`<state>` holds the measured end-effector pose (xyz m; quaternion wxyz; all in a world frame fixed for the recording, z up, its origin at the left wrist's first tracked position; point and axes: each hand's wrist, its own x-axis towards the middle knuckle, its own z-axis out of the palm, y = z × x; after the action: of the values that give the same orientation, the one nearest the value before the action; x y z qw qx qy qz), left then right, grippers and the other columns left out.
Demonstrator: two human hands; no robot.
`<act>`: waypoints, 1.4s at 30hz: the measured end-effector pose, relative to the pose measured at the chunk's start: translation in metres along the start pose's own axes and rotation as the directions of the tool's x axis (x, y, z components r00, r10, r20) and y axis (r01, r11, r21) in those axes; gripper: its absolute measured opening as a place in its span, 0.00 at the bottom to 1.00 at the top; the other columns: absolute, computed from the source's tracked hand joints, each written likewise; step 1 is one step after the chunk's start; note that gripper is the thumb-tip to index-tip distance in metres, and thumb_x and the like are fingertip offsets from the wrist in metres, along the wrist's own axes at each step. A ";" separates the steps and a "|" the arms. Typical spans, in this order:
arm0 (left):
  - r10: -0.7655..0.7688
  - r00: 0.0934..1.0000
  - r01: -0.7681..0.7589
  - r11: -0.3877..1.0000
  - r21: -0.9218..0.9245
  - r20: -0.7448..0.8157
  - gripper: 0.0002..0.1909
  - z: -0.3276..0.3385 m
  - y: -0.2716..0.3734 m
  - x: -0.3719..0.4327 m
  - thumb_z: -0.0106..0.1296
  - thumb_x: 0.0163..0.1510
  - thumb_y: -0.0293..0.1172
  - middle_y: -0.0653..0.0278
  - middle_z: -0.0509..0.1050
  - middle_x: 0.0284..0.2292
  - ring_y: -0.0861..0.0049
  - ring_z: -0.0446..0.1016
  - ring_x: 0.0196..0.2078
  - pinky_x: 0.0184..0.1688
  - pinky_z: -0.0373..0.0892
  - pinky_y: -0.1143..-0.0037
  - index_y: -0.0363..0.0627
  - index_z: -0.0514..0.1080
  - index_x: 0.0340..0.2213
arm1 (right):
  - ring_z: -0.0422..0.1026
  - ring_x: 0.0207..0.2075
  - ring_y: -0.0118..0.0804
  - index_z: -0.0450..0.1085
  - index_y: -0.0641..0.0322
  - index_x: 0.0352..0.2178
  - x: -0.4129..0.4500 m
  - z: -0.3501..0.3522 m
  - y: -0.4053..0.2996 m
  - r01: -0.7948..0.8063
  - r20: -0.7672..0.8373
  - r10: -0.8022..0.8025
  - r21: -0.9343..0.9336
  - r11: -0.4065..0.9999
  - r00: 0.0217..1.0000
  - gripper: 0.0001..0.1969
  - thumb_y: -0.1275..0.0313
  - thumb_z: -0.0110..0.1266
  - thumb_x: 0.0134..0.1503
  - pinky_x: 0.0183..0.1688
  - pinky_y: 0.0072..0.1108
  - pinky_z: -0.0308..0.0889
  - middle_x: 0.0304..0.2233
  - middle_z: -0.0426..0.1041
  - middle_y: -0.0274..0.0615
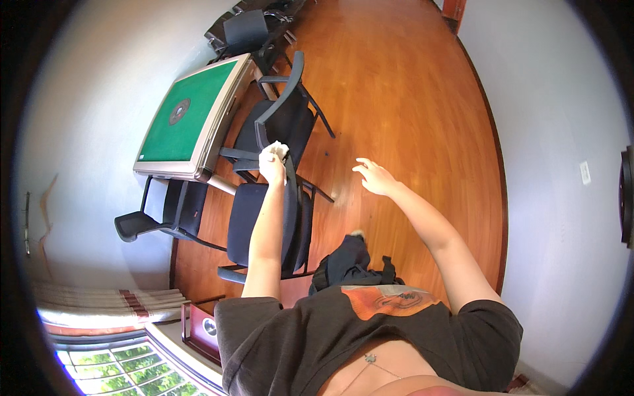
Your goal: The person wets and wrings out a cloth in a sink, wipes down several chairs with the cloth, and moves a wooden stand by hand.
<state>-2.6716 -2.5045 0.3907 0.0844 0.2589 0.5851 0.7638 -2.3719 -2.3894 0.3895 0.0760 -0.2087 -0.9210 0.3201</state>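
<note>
A crumpled white cloth (280, 149) is bunched in my left hand (272, 166), which is closed around it. That hand is over the backrest end of a black office chair (292, 218); whether the cloth touches the frame I cannot tell. Just beyond it stands another black armchair (282, 119), drawn up to a mahjong table (198, 109) with a green top. My right hand (377, 178) is out over the wooden floor with its fingers apart and nothing in it.
A third black chair (184, 208) stands at the table's near end. More black chairs (246, 32) line the far left. Wooden flooring (411, 114) runs along the right wall (550, 123). At lower left are a curtain (109, 307), a barred window (133, 366) and a reddish box-like piece (200, 326).
</note>
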 end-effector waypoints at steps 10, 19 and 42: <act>0.445 0.895 -0.375 0.800 0.468 -0.043 0.06 0.072 0.000 0.157 0.42 0.48 0.20 0.59 0.73 0.28 0.76 0.73 0.28 0.31 0.69 0.79 0.38 0.68 0.30 | 0.61 0.48 0.48 0.58 0.61 0.46 0.216 -0.075 0.045 0.437 -0.064 -0.480 -0.322 0.840 0.875 0.24 0.79 0.44 0.43 0.47 0.32 0.59 0.50 0.56 0.51; -0.228 0.966 -0.143 -0.097 0.985 0.118 0.13 0.110 -0.051 0.220 0.40 0.50 0.38 0.52 0.71 0.30 0.60 0.71 0.34 0.36 0.67 0.67 0.44 0.66 0.35 | 0.52 0.55 0.47 0.51 0.58 0.52 0.394 -0.096 0.084 0.380 -0.071 -0.444 -0.410 0.829 0.893 0.30 0.81 0.42 0.44 0.55 0.39 0.46 0.53 0.52 0.49; 0.078 0.932 -0.328 -0.243 0.913 0.355 0.09 0.142 -0.113 0.309 0.45 0.40 0.26 0.65 0.70 0.21 0.71 0.71 0.21 0.25 0.68 0.74 0.42 0.66 0.28 | 0.69 0.30 0.39 0.65 0.56 0.27 0.721 -0.118 0.147 0.953 0.513 -0.809 -0.239 0.188 0.288 0.05 0.72 0.45 0.46 0.35 0.29 0.61 0.25 0.70 0.40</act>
<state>-2.8844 -2.2169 0.4025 -0.2275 0.3822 0.8956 0.0081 -2.9401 -1.9073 0.3947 0.0624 0.4005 -0.9140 -0.0144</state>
